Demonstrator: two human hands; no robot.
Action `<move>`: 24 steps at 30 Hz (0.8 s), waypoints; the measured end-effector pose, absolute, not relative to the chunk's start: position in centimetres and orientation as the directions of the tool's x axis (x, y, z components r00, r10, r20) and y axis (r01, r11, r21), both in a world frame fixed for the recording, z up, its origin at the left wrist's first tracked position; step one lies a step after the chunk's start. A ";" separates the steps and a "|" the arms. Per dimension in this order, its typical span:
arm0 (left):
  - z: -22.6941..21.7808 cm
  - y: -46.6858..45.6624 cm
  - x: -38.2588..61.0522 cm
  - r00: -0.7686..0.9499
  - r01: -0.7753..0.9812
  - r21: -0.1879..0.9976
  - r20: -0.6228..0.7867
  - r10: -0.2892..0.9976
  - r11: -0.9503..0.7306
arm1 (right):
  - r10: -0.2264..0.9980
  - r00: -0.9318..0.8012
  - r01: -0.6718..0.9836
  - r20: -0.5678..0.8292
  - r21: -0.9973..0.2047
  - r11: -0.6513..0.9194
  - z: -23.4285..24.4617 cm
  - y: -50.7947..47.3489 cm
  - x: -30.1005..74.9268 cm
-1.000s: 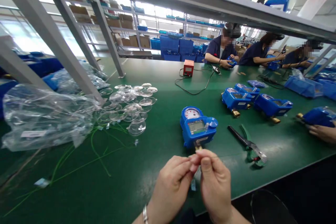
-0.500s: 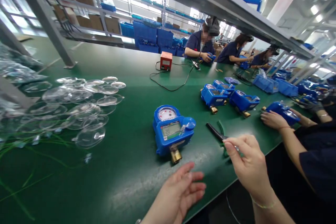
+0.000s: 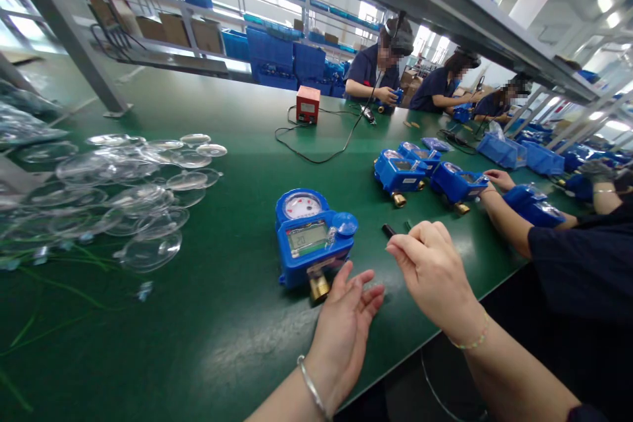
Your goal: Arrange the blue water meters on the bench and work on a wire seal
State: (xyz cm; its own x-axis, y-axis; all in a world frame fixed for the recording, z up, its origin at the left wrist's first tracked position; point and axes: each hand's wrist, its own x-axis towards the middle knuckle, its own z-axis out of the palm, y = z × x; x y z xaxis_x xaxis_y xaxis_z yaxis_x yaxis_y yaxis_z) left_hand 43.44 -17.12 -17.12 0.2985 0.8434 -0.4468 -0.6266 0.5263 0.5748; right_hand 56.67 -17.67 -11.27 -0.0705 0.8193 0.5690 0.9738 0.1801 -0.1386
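A blue water meter (image 3: 312, 237) with a round dial, a small screen and a brass fitting lies on the green table (image 3: 237, 316) in front of me. My left hand (image 3: 346, 316) rests just below the brass fitting with its fingers stretched out and nothing in it. My right hand (image 3: 430, 270) is to the right of the meter, fingers curled over a pair of pliers (image 3: 388, 231). Only the black handle tip of the pliers shows past my fingers.
Several clear round lenses (image 3: 148, 198) and green wires lie at the left. A red box (image 3: 307, 104) with a black cable stands further back. More blue meters (image 3: 398, 171) sit at the right, where a co-worker's arm (image 3: 509, 224) reaches in. Other people work behind.
My hands, pinched together below the meter a second ago, have parted. The right went to the pliers and closed over them; the left opened and moved up to the brass fitting.
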 end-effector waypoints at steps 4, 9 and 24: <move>-17.4 -17.2 43.0 0.337 -0.617 0.568 -0.435 0.835 0.545 | 0.828 -0.097 0.977 0.552 -0.105 0.185 -11.2 -17.3 56.6; -17.5 -17.2 42.9 0.351 -0.597 0.580 -0.433 0.830 0.555 | 0.836 -0.107 0.980 0.538 -0.082 0.179 -11.2 -17.1 56.7; -17.7 -17.5 42.6 0.327 -0.572 0.592 -0.471 0.819 0.568 | 0.825 -0.146 0.979 0.546 -0.044 0.202 -10.1 -17.3 56.2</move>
